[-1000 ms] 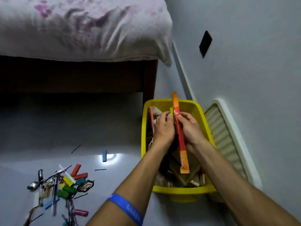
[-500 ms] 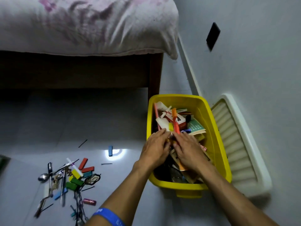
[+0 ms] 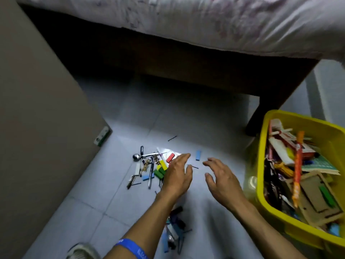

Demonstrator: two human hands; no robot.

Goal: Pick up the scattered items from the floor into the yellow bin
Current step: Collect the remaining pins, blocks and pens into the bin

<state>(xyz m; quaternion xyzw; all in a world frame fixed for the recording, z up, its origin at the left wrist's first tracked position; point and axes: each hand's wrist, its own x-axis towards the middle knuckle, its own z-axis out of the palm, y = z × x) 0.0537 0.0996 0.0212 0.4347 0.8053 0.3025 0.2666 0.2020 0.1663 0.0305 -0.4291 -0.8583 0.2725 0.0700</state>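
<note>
The yellow bin [image 3: 262, 166] stands at the right, full of cards, packets and a long orange packet [image 3: 297, 169]. A pile of small items [image 3: 149, 168] lies on the grey tile floor: a spoon [image 3: 137, 156], pens, and red, yellow, green and blue blocks. A single blue block [image 3: 198, 155] lies apart, just beyond my fingertips. My left hand [image 3: 177, 174] hovers open over the right edge of the pile. My right hand [image 3: 220, 176] is open and empty beside it, left of the bin. More pens and small items [image 3: 173, 232] lie under my left forearm.
A bed with a pale sheet [image 3: 205, 25] and a dark wooden frame [image 3: 186, 68] spans the back; its leg [image 3: 261, 116] stands next to the bin. A beige panel [image 3: 37, 109] rises at the left. A sandal [image 3: 82, 251] shows at the bottom edge.
Both hands have left the bin and moved left, over the floor items. The orange packet that they held now lies in the bin. The view has swung left.
</note>
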